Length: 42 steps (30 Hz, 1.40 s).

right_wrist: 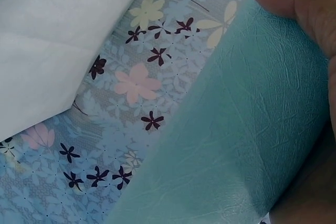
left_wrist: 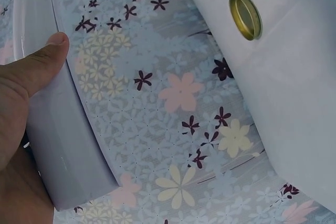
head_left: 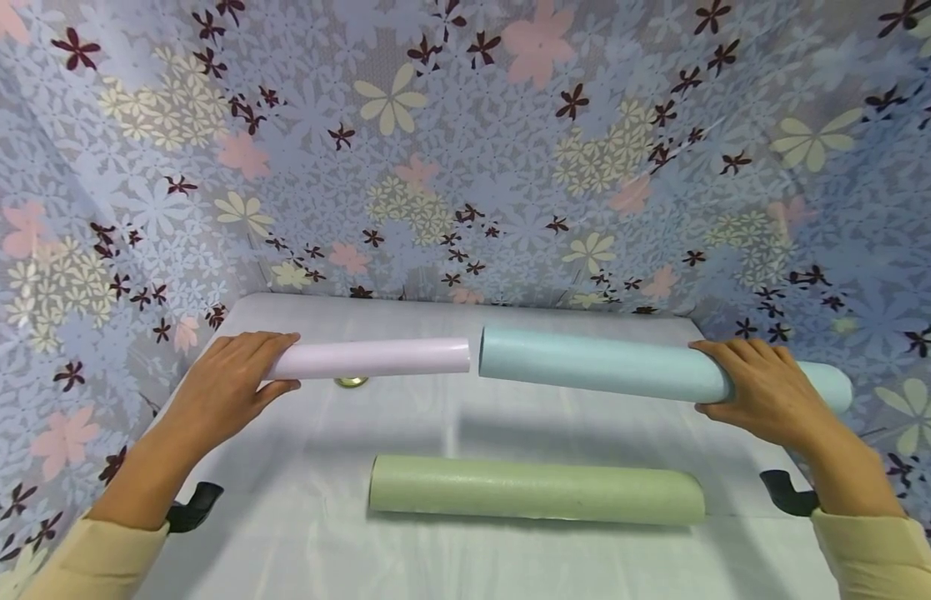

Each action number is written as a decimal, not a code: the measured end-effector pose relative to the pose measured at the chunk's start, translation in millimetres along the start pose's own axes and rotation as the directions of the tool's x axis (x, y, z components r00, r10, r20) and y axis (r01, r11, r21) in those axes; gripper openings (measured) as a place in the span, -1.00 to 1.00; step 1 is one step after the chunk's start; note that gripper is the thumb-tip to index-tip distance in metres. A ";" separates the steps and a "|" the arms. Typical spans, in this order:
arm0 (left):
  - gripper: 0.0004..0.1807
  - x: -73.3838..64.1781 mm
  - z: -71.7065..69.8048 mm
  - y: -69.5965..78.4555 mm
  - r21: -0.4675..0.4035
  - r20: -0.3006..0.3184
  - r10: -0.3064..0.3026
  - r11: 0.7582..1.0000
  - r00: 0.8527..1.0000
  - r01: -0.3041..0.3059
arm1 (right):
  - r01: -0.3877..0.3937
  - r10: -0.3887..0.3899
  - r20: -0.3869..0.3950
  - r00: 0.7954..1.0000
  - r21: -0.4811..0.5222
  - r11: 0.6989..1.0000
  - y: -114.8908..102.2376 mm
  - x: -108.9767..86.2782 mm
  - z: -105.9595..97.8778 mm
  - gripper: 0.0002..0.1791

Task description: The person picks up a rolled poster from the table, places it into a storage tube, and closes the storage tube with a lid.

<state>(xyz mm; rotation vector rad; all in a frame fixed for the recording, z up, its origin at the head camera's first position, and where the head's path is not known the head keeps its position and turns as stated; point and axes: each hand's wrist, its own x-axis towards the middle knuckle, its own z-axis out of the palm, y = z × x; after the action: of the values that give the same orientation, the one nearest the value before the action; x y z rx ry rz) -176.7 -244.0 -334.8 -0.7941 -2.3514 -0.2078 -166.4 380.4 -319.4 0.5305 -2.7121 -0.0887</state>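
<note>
There are three tube-shaped rolls: one thin, glossy pale lilac roll (head_left: 371, 358), one thicker light blue roll with a finely creased surface (head_left: 600, 362), and one light green roll (head_left: 536, 490). One gold-coloured ring (head_left: 351, 382) and the green roll lie on the white-covered desk (head_left: 285, 542). The lilac and blue rolls are above it, their ends facing, just apart. The left grip (head_left: 236, 375) is bent around the lilac roll, the right grip (head_left: 761, 392) around the blue; both arms reach forward.
</note>
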 end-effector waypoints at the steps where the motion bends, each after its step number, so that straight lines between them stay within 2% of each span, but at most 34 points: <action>1: -0.29 0.3 0.7 -0.7 0.000 -0.002 0.001 1.000 1.000 -0.001 | 0.003 -0.003 -0.004 1.000 0.001 1.000 -0.4 -0.1 -0.2 -0.03; 13: -0.28 5.7 8.3 -3.0 0.015 0.048 -0.042 0.999 0.998 0.041 | 0.023 -0.023 -0.028 0.999 0.011 1.000 -4.7 1.6 -2.5 -0.02; 26: -0.31 13.1 19.1 1.5 -0.011 0.051 -0.016 1.000 0.999 0.016 | 0.010 -0.010 0.002 1.000 0.029 1.000 -13.1 3.9 -1.1 -0.01; 42: -0.30 31.2 37.5 20.3 -0.004 0.059 0.030 1.000 0.998 -0.030 | 0.007 -0.007 0.005 1.000 0.045 0.999 -26.9 10.9 5.5 -0.06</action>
<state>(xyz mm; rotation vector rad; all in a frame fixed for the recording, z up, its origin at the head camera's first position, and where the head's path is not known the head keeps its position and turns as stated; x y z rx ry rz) -203.5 -199.9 -345.9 -0.8471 -2.3931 -0.1775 -168.4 351.3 -324.2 0.5534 -2.7234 -0.0311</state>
